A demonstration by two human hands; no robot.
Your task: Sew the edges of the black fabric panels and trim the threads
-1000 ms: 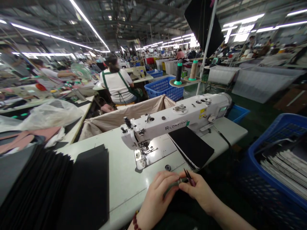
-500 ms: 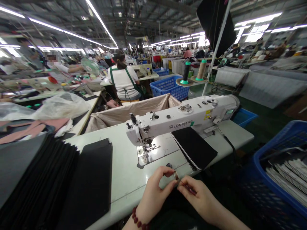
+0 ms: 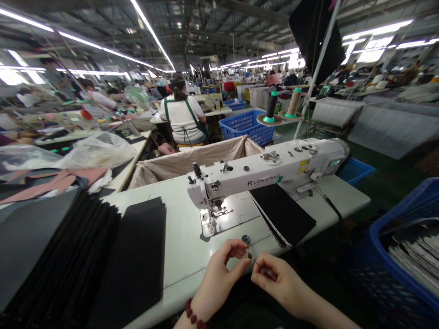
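Observation:
Between thumb and fingertips of my left hand [image 3: 222, 269], a small bobbin [image 3: 248, 252] with a brownish side is pinched above the table's front edge. My right hand [image 3: 277, 278] is closed just beside it, around a thin tool with a dark red handle [image 3: 269, 273]; its exact kind is unclear. The tool's narrow dark end points at the bobbin, and whether they touch I cannot tell. A small dark round metal piece [image 3: 245, 239] lies on the table behind my fingers. Beyond stands the white sewing machine [image 3: 264, 170], its needle area bare of fabric.
Black panels [image 3: 284, 212] lie stacked under the machine arm. More black panels [image 3: 137, 246] cover the table's left side. Thread cones [image 3: 271, 106] stand behind the machine. A blue basket [image 3: 380, 228] of pieces is at right. A co-worker [image 3: 183, 114] sits ahead, facing away.
The view has turned slightly left, so the scene sits further right. My right hand has drawn a little away from the bobbin, and more of the tool's thin end shows.

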